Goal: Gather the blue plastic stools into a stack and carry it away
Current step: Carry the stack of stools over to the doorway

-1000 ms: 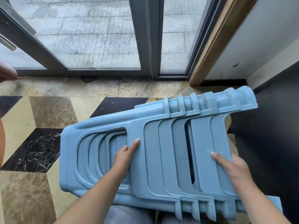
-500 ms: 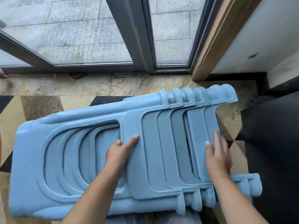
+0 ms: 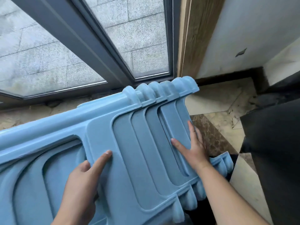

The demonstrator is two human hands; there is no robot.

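Stool stack (image 3: 129, 153): nested blue plastic stools lay on their side, held off the marble floor (image 3: 215, 101) in front of the person, feet toward the glass door (image 3: 90, 51).
Left hand (image 3: 81, 184): fingers hooked into the side opening, index extended flat on the panel.
Right hand (image 3: 193, 148): fingers spread, pressed flat on the outer stool's side.
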